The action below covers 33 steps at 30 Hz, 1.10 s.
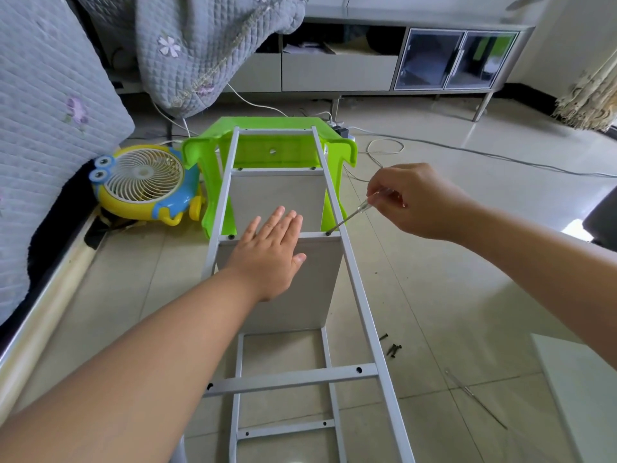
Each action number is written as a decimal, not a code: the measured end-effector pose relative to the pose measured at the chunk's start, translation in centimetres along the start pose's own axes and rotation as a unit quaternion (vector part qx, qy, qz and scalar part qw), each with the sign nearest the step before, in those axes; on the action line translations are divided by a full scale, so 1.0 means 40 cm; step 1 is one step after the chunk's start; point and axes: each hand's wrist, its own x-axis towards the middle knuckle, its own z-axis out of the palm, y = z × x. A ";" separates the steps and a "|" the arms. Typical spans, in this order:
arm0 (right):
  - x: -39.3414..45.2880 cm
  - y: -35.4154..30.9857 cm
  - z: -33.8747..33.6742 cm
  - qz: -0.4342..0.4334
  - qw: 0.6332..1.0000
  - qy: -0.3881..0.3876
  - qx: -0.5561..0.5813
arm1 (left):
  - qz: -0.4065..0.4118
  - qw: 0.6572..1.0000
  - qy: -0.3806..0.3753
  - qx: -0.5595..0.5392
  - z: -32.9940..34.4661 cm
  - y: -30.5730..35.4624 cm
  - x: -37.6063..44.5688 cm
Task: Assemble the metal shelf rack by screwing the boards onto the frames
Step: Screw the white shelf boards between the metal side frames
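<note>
The white metal frame [362, 315] lies like a ladder, its far end propped on a green plastic stool [267, 152]. Two grey boards stand between the frames: a far board [267, 192] and a near board [317, 282]. My left hand [270, 255] lies flat with straight fingers on the near board, just below its top edge. My right hand [417, 202] pinches the clear handle of a screwdriver [347, 218]; its tip sits on a screw [328, 233] at the right end of the crossbar over the near board. Loose dark screws [391, 347] lie on the floor to the right.
A yellow and blue toy-shaped fan [143, 182] stands on the floor at left, beside a bed with a grey quilt [50, 111]. Cables [384, 148] and a power strip lie beyond the stool. A low cabinet [367, 65] lines the far wall. A thin metal rod [477, 399] lies at right.
</note>
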 end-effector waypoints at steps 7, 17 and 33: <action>0.088 -0.058 -0.036 0.041 0.955 -0.178 -0.232 | -0.014 1.000 -0.019 -0.003 -0.006 0.005 0.002; 0.122 -0.093 -0.056 0.074 0.951 -0.272 -0.129 | -0.025 0.999 -0.048 -0.004 -0.013 0.009 0.004; 0.102 -0.003 -0.049 0.293 0.930 -0.163 0.154 | -0.048 0.998 -0.047 -0.013 -0.022 0.029 -0.010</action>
